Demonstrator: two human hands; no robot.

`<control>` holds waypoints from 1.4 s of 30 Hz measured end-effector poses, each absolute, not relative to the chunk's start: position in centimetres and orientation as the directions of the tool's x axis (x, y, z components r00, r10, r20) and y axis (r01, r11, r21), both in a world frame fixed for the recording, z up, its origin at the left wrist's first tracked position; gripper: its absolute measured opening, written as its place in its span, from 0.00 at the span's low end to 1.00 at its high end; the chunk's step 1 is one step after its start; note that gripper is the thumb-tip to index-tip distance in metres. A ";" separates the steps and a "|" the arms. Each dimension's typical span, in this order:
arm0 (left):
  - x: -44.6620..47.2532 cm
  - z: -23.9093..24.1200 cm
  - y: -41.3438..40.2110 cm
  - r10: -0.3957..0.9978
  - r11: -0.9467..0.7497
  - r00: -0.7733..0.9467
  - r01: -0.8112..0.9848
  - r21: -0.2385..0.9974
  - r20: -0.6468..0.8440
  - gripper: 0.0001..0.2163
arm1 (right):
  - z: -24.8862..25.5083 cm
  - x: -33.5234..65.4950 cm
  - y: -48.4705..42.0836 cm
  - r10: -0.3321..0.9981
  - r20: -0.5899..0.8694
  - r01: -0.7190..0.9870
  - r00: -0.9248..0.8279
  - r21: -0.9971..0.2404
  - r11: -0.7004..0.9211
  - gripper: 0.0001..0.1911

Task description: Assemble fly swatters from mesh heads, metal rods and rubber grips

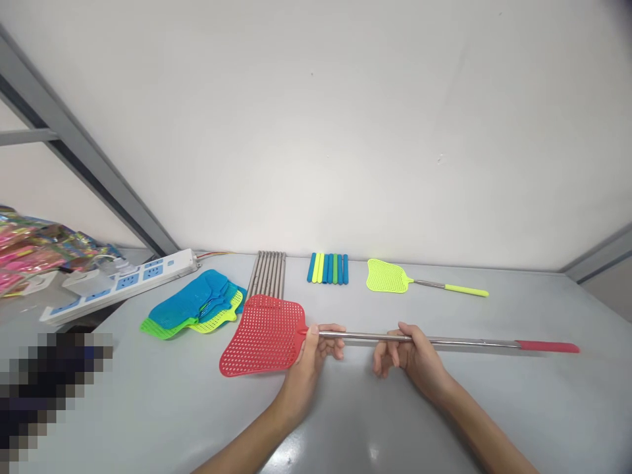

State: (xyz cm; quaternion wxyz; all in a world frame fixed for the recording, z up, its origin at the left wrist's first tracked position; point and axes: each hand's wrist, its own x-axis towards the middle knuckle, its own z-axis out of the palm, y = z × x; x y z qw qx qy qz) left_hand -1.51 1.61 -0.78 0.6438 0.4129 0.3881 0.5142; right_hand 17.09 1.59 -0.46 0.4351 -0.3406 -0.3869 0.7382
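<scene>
A red fly swatter (266, 334) lies across both my hands, its steel rod drawn out long and its red grip (548, 346) pointing right. My left hand (316, 349) pinches the swatter at the neck, where the perforated head meets the rod. Further along, my right hand (407, 352) holds the middle of the rod between thumb and fingers. Behind the swatter's head stand several metal rods (269, 273) laid side by side. A row of blue, yellow and green grips (328, 268) lies beyond my hands. An assembled yellow-green fly swatter (388, 276) rests to their right.
Loose blue, green and yellow swatter heads (190, 303) are piled at the left. A white power strip (126, 283) with plugs runs along the left table edge, near plastic-wrapped goods (39, 250). A white wall (345, 131) closes off the back of the grey table (162, 408).
</scene>
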 end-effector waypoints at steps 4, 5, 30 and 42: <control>-1.5 -0.5 1.5 0.983 0.140 0.164 -0.365 0.921 -0.084 0.17 | -0.6 16.9 1.4 0.903 -0.154 -0.402 -0.400 -0.856 -0.324 0.27; -1.5 -0.5 1.5 0.984 0.137 0.161 -0.372 0.918 -0.081 0.17 | -0.7 16.9 1.4 0.901 -0.152 -0.405 -0.407 -0.854 -0.327 0.27; -2.2 0.6 2.0 0.980 0.130 0.187 -0.306 0.943 -0.075 0.16 | -0.5 16.1 1.1 0.895 -0.261 -0.363 -0.363 -0.845 -0.394 0.29; -2.0 0.2 1.6 0.969 0.143 0.226 -0.181 0.973 -0.101 0.15 | -0.8 16.3 1.5 0.898 -0.347 -0.282 -0.273 -0.863 -0.419 0.28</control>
